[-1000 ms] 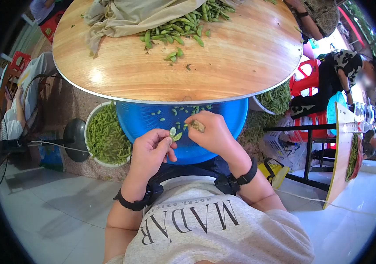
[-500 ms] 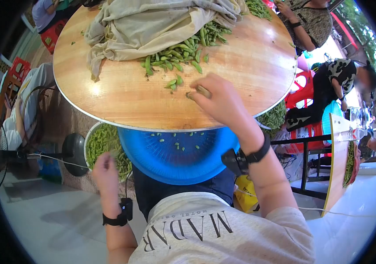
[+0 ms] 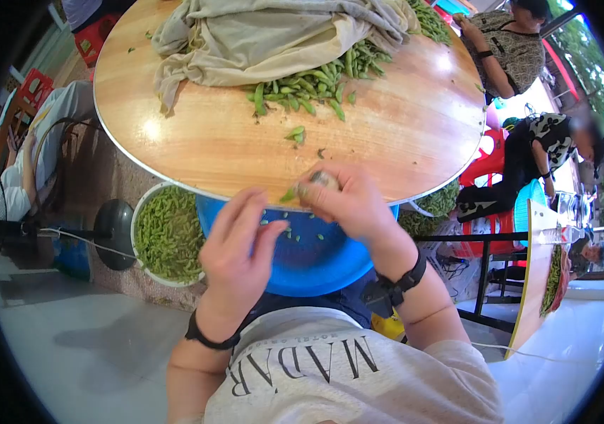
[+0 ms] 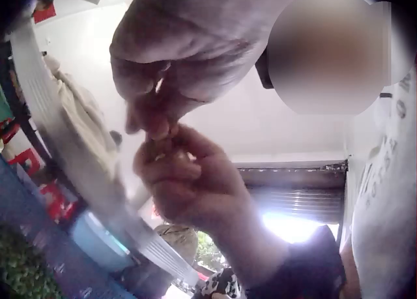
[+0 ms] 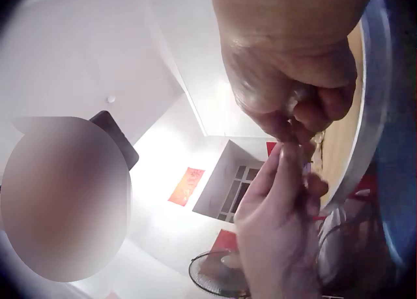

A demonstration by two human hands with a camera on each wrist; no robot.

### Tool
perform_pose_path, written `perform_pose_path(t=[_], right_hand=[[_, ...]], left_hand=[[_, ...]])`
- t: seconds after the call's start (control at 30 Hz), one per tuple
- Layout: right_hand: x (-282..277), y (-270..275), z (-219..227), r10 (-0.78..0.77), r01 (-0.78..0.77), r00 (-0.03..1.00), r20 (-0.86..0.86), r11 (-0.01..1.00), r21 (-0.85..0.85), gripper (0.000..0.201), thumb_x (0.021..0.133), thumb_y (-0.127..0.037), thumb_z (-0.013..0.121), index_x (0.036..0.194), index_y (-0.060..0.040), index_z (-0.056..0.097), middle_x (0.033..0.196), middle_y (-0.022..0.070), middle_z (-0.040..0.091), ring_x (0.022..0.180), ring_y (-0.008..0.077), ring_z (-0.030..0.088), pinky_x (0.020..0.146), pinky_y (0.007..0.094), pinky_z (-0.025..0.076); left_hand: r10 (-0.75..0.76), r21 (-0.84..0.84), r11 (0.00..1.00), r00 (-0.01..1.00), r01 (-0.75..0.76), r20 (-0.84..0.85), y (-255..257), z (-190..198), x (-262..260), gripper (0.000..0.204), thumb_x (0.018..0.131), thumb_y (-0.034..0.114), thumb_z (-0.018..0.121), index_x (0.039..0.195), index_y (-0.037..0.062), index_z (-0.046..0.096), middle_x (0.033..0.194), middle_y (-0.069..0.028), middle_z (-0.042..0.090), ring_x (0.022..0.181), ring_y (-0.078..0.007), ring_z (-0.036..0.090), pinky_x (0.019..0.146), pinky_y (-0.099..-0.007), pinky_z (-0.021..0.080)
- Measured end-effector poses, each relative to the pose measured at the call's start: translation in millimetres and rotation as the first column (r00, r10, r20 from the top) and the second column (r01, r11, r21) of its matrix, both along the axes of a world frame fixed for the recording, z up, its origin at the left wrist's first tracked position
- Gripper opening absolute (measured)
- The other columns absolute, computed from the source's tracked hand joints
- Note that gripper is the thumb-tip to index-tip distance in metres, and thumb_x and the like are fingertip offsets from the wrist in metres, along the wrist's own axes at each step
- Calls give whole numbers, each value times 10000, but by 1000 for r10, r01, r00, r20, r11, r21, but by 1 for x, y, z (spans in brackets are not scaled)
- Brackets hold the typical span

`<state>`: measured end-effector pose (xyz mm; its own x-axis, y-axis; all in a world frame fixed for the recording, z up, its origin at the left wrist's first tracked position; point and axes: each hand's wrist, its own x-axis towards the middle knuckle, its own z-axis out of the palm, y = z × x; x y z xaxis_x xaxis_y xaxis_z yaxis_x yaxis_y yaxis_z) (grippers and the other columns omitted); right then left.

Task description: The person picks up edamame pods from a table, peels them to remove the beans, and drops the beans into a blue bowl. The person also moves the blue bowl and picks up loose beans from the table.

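Note:
My right hand (image 3: 355, 205) pinches a green soybean pod (image 3: 288, 194) at its fingertips, just over the near table edge. A small greyish piece (image 3: 324, 179) shows among its curled fingers; I cannot tell what it is. Facing it from the left, my left hand (image 3: 235, 244) has its fingers stretched out and thumb apart, close to the pod. In both wrist views the fingertips of the two hands overlap. Below them a blue basin (image 3: 298, 272) holds several shelled beans (image 3: 320, 237), partly hidden by the hands and the table.
On the round wooden table (image 3: 210, 152) lie a heap of pods (image 3: 316, 85) under a beige cloth (image 3: 252, 49) and a few loose pods (image 3: 296, 133). A white-rimmed tub (image 3: 134, 240) full of pods stands left of the basin. People (image 3: 507, 63) sit on the right, near red stools.
My right hand went out over the table by the loose pods and has come back with a pod. My left hand dropped left over the tub, then returned towards the right hand.

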<state>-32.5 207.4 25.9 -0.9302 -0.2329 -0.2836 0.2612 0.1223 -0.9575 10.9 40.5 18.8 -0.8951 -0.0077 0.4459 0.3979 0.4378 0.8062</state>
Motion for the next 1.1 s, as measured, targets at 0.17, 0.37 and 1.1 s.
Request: perform_pose_path(t=[0.17, 0.37, 1.1], right_hand=[[28, 2, -9, 52, -48, 998, 31, 992, -115, 291, 882, -303, 511, 809, -34, 597, 602, -17, 493, 492, 35, 399, 425, 183, 309], [41, 13, -12, 248, -206, 961, 119, 936, -285, 424, 907, -418, 418, 820, -37, 583, 603, -10, 463, 521, 43, 397, 435, 178, 327], [61, 6, -2, 221, -206, 969, 106, 969, -133, 322, 890, -300, 487, 686, -53, 512, 559, -14, 460, 491, 49, 409, 429, 203, 332]], left_hand=[[-148, 98, 986, 977, 134, 154, 10, -15, 5, 178, 720, -21, 655, 892, -19, 610, 709, -83, 605, 606, -149, 577, 499, -248, 456], [-251, 309, 943, 869, 120, 427, 7, -9, 22, 194, 695, -10, 683, 881, -2, 631, 689, -65, 593, 565, -101, 545, 496, -230, 427], [-359, 535, 843, 796, 52, 488, 10, -11, 36, 40, 772, -17, 600, 806, -39, 593, 614, -63, 583, 458, -87, 509, 405, -202, 400]])
